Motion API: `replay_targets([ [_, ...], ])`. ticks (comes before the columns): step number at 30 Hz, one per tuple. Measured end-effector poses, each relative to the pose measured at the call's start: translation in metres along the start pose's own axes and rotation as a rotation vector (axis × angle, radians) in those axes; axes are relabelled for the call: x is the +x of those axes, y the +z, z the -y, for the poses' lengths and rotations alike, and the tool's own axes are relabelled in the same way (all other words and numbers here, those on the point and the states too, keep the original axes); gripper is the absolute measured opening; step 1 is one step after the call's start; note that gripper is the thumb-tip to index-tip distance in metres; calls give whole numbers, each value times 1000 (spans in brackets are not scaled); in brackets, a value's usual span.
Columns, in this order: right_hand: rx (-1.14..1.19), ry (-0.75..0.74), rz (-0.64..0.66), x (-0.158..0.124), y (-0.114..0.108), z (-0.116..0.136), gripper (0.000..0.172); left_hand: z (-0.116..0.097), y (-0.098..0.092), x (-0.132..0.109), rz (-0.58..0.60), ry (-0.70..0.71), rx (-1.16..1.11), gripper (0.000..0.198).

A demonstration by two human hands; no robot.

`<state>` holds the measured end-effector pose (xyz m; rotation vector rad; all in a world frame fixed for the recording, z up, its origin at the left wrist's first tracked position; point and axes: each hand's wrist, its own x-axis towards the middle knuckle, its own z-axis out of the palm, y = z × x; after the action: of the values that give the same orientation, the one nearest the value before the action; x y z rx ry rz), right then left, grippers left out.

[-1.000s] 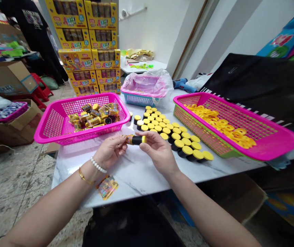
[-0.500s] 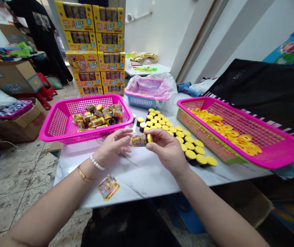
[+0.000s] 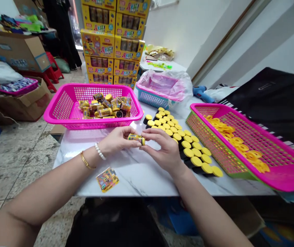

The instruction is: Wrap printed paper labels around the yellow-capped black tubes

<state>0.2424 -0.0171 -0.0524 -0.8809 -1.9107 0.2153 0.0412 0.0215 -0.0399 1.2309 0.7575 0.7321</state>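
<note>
A small black canister (image 3: 136,138) with a yellow lid and a colourful printed sleeve lies sideways between my hands, over the table. My left hand (image 3: 118,140) grips its sleeved body between thumb and fingers. At the lid end, the fingertips and thumb of my right hand (image 3: 164,148) pinch it. Printed sleeves (image 3: 107,179) lie in a small flat pile by the table's front edge. Rows of black canisters with yellow lids (image 3: 187,153) stand just beyond my right hand. A pink basket (image 3: 92,124) behind my left hand holds several sleeved canisters (image 3: 105,112).
At right, a pink basket (image 3: 285,180) nested in a green one holds yellow rings (image 3: 242,147). A plastic-lined blue basket (image 3: 153,99) stands at the back near a blue tool (image 3: 202,93). Stacked yellow boxes (image 3: 99,46) rise behind; a person in black (image 3: 63,37) stands far left.
My left hand has closed from loosely spread fingers onto the canister's sleeved body. My right hand has shifted its hold toward the lid end. The camera view has tilted down and turned slightly left.
</note>
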Motion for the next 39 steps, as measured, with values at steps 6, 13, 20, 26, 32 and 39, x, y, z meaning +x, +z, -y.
replay_targets([
  [6,-77,-31,-36,-5,-2,2,24,0,-6,2,54,-38,-19,40],
  [13,207,355,-98,-9,6,0,23,1,-5,0,4,95,126,34],
  [20,861,946,134,-4,9,-10,41,0,-5,1,6,100,256,32],
  [26,794,731,115,-7,8,-13,38,12,-3,3,49,-50,-46,52],
  [32,771,608,-14,-10,17,-8,21,10,1,1,68,-174,-40,54],
  [39,537,420,-28,-14,20,-2,16,10,2,2,-13,-227,-85,64],
])
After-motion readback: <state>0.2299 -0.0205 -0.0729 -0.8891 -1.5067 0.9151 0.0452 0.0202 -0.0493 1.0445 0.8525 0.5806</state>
